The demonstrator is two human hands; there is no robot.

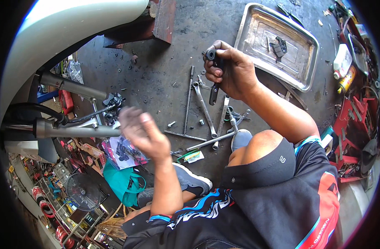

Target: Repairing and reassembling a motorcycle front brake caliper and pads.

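Black slotted metal part point(215, 89): up off the floor point(161, 79), in right hand point(235, 68), grip closed around it, ring end up by the thumb, slotted end sticking out below. Left hand point(142, 133) blurred, open, thumb apart, over end of silver fork tube point(73, 131); can't tell if touching. Below right hand, on floor: wrench point(204, 108), small bolt point(171, 124). Beyond right hand: metal tray point(260, 27) with dark pieces point(279, 46) in it. Teal bag point(117, 178) lower left.
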